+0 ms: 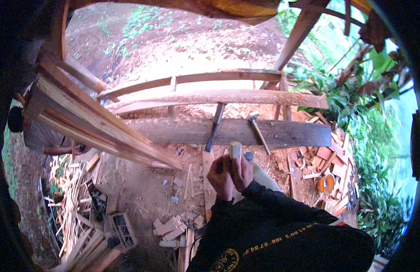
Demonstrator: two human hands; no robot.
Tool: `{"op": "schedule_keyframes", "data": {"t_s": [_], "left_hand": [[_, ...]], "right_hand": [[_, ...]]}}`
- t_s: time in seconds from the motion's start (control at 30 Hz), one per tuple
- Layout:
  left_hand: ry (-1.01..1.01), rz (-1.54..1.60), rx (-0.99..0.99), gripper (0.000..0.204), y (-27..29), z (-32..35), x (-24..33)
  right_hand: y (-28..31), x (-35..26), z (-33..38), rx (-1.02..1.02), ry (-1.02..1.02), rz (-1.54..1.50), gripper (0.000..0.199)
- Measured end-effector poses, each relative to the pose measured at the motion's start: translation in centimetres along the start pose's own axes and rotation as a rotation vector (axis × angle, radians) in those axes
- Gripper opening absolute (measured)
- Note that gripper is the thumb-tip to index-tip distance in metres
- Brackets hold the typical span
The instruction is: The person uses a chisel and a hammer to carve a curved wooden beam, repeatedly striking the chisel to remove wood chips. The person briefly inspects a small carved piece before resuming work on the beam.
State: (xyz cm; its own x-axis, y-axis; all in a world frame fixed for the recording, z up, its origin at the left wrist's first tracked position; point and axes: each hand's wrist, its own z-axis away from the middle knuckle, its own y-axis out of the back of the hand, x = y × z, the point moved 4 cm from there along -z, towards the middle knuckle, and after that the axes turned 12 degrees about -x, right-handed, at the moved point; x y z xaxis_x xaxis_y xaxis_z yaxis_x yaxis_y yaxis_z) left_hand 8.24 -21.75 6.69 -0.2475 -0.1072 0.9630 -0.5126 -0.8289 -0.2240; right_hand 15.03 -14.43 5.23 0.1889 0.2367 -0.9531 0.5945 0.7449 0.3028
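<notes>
My left hand [221,177] and my right hand [242,173] are close together in front of my body, fingers closed. Between them they grip a small pale block [236,150], its upper end standing out above my fingers. I cannot tell whether it is wood or stone. Just beyond lies a dark, weathered bench plank [300,132]. A hammer [261,136] with a wooden handle rests on it, its handle end overhanging the near edge. To its left a long dark tool [214,128] with a widened end lies across the plank.
Long boards [105,120] slant in from the left, beside another person [42,138]. Behind the bench runs a pale beam [228,97]. Wood offcuts [328,158] lie at right, with an orange round object [325,183]. Thin sticks [73,204] and scraps [172,229] cover the ground.
</notes>
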Motion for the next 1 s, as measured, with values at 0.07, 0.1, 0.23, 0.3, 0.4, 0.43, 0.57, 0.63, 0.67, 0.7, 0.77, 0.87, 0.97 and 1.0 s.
{"op": "schedule_keyframes", "data": {"t_s": [0.07, 0.1, 0.23, 0.3, 0.4, 0.43, 0.57, 0.63, 0.67, 0.7, 0.77, 0.87, 0.97, 1.0], "left_hand": [[0.080, -0.023, -0.073, 0.018, 0.3, 0.1, 0.0], [0.017, -0.089, -0.113, 0.018, 0.1, 0.3, 1.4], [-0.464, -0.627, -0.108, 0.009, -1.2, 1.8, 7.5], [-0.656, -0.770, -0.089, 0.014, -2.7, 3.8, 9.7], [-0.829, -0.596, -0.199, 0.014, -3.2, 6.3, 11.4], [-0.793, -0.553, -0.188, 0.012, -2.2, 6.6, 11.1], [-0.640, -0.940, -0.175, 0.015, 0.7, 5.2, 10.8], [-0.409, -0.629, -0.262, 0.017, 0.4, 4.7, 11.1], [-0.360, -0.573, -0.320, 0.019, 0.5, 4.6, 11.2], [-0.306, -0.517, -0.377, 0.021, 0.5, 4.6, 11.4], [-0.325, -0.573, -0.491, 0.022, -0.5, 5.8, 13.0], [-0.423, -0.674, -0.637, 0.020, -3.6, 7.6, 16.5], [-0.485, -0.692, -0.662, 0.017, -4.8, 8.3, 18.0], [-0.442, -0.669, -0.654, 0.017, -4.8, 8.3, 18.1]], "right_hand": [[0.3, -0.3, 0.4, -0.020, -0.041, -0.107, 0.038], [0.9, -0.6, 1.0, -0.020, -0.056, -0.162, 0.041], [1.8, -4.7, 1.9, 0.030, -0.121, -0.436, 0.048], [3.0, -6.7, 2.5, 0.148, -0.117, -0.501, 0.048], [4.8, -7.7, 2.3, 0.087, -0.135, -0.838, 0.049], [5.8, -9.0, 2.5, 0.020, -0.154, -0.877, 0.050], [8.1, -11.1, 5.5, -0.234, -0.332, -1.246, 0.062], [8.4, -13.5, 6.9, -0.245, -0.486, -1.555, 0.063], [8.5, -14.1, 7.1, -0.296, -0.433, -1.600, 0.062], [8.7, -14.4, 7.3, -0.345, -0.376, -1.642, 0.062], [9.3, -15.5, 8.2, -0.461, -0.234, -1.772, 0.063], [9.4, -14.7, 9.0, -0.612, -0.123, -1.856, 0.063], [9.3, -14.5, 9.4, -0.593, -0.197, -1.866, 0.065], [9.4, -14.3, 9.5, -0.545, -0.222, -1.783, 0.066]]}}
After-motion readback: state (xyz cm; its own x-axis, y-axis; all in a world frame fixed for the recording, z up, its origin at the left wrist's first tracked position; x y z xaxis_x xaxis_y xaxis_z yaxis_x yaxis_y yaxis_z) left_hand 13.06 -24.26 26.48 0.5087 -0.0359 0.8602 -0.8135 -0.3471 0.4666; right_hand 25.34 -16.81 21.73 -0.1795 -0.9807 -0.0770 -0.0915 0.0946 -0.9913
